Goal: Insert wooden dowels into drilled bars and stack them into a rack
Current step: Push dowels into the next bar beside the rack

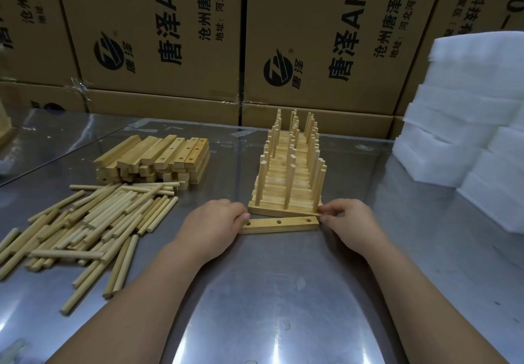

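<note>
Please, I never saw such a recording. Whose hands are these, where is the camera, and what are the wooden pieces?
There is no machine: a person works with bare hands, and one camera worn on the head looks down at them. The left hand and right hand hold the two ends of a drilled bar with three empty holes, lying on the metal table. Just behind it stands the rack of bars with upright dowels. At the left lie loose dowels and a stack of bars. At the right stand white foam blocks.
</note>
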